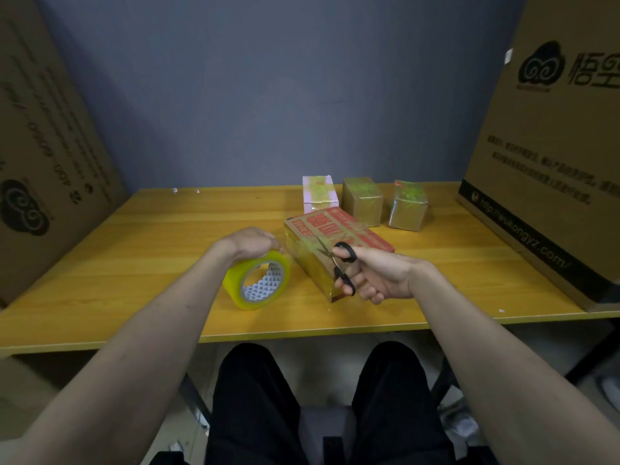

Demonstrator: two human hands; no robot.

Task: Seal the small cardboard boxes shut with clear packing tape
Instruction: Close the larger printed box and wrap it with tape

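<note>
A flat cardboard box with a red printed top (339, 236) lies at the middle of the yellow wooden table (134, 263), its near side glossy with tape. My left hand (251, 243) grips the top of a yellowish roll of clear packing tape (258, 280) standing on edge just left of the box. My right hand (372, 273) holds black-handled scissors (342, 263) over the box's near right end, blades pointing left across the box. Three small taped boxes stand behind: a pink-white one (318, 193) and two brown ones (362, 199) (409, 204).
A large brown carton (550, 146) stands on the table's right side and another (50, 146) leans at the left. A grey wall rises behind the table. My legs in black trousers (318, 407) are under the near edge.
</note>
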